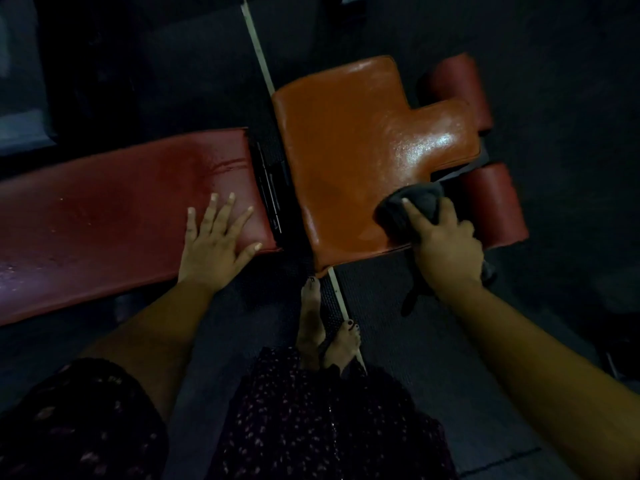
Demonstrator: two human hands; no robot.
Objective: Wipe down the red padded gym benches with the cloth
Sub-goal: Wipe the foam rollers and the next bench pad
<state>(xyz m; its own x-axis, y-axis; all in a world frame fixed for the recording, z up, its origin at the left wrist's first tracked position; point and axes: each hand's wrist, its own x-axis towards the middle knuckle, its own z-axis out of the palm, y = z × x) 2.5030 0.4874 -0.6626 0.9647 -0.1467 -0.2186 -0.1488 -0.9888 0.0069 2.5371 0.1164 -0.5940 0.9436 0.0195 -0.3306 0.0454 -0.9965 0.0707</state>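
Head view: right hand [446,242] curled round the cloth [410,206], pressing it on the near right corner of the seat pad [346,147], likely to rub there. Left hand [216,244] flat, fingers spread, on the long pad [104,216], likely to lean. Long pad running left from those fingertips.

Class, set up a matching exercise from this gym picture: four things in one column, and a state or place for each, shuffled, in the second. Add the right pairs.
Column one
1. left hand
2. right hand
3. grey cloth
4. seat pad

Column two
A. shiny, T-shaped, orange-red
B. flat with fingers spread on the long red bench pad
C. bunched against the seat pad's near right corner
D. gripping the cloth

Pairs: 1-B, 2-D, 3-C, 4-A
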